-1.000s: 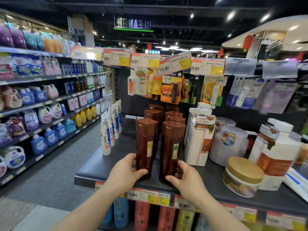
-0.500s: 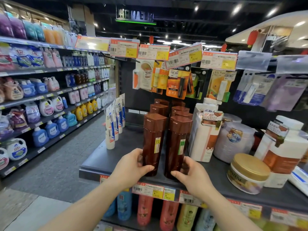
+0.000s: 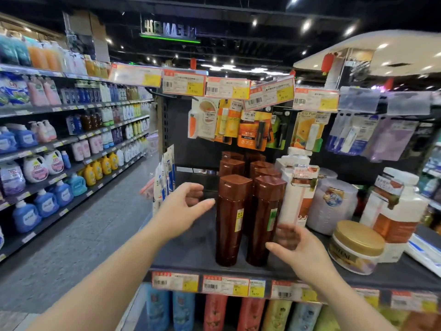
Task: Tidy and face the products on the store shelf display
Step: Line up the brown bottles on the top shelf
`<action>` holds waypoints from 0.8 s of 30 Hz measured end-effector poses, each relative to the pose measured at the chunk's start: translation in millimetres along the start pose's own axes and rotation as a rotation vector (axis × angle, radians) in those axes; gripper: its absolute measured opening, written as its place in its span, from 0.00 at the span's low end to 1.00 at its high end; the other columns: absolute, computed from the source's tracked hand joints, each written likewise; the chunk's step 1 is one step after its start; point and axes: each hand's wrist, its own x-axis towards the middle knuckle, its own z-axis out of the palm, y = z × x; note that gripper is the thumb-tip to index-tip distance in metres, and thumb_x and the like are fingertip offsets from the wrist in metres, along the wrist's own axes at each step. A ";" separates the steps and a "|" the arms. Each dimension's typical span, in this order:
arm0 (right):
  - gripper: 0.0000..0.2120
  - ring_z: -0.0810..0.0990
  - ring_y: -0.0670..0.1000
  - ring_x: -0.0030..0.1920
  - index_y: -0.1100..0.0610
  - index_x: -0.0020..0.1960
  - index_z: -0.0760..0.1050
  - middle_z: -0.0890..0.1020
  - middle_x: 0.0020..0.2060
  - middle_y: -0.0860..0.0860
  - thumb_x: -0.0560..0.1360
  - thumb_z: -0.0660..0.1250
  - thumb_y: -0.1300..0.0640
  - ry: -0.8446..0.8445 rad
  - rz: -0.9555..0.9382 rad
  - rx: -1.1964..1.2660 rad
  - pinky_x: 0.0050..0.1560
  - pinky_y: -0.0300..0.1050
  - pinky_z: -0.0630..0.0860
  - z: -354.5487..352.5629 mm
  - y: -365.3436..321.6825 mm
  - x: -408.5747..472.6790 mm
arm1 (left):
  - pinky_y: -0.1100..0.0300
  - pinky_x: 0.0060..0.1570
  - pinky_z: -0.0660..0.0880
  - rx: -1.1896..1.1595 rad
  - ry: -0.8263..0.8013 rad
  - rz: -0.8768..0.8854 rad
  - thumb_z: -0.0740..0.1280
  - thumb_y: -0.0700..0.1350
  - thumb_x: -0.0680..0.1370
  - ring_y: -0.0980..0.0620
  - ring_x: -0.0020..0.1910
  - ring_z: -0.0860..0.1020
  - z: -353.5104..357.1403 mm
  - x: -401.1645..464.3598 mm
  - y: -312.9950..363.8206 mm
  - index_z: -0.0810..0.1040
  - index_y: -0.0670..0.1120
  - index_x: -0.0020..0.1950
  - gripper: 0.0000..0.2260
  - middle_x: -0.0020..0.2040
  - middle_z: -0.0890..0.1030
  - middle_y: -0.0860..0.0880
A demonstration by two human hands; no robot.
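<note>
Near the shelf edge (image 3: 238, 268), just hovering: left hand (image 3: 181, 209) and right hand (image 3: 298, 247) flanking two brown bottles (image 3: 248, 220). Both spread loose, gripping nothing, leaving gaps either side.

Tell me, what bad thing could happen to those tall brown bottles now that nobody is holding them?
1. The two front brown bottles are tall and narrow and stand near the shelf's front edge; a bump might tip them off.
2. The left hand and right hand hover open close beside them, so a careless move could knock one into the rows behind.
3. The gold-lidded jar also sits near the edge and might get nudged.
</note>
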 end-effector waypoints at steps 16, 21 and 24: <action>0.26 0.81 0.47 0.44 0.48 0.56 0.72 0.80 0.46 0.47 0.63 0.79 0.50 0.131 -0.007 -0.098 0.47 0.45 0.79 -14.5 -25.1 4.5 | 0.55 0.59 0.74 0.231 -0.164 -0.014 0.76 0.52 0.69 0.52 0.53 0.77 33.5 57.5 -61.1 0.72 0.48 0.65 0.27 0.57 0.77 0.50; 0.26 0.81 0.48 0.45 0.49 0.57 0.72 0.81 0.46 0.46 0.64 0.79 0.51 0.146 -0.009 -0.139 0.48 0.46 0.79 -21.5 -29.1 4.8 | 0.54 0.57 0.75 0.141 -0.174 -0.004 0.77 0.50 0.68 0.52 0.52 0.77 35.4 61.9 -71.4 0.73 0.48 0.63 0.26 0.53 0.77 0.51; 0.26 0.82 0.49 0.45 0.48 0.57 0.72 0.81 0.46 0.47 0.63 0.79 0.51 0.130 0.014 -0.125 0.49 0.51 0.80 -19.9 -27.9 2.7 | 0.56 0.57 0.76 0.106 -0.189 0.004 0.77 0.49 0.68 0.51 0.52 0.77 35.6 62.5 -74.3 0.73 0.48 0.62 0.25 0.53 0.78 0.50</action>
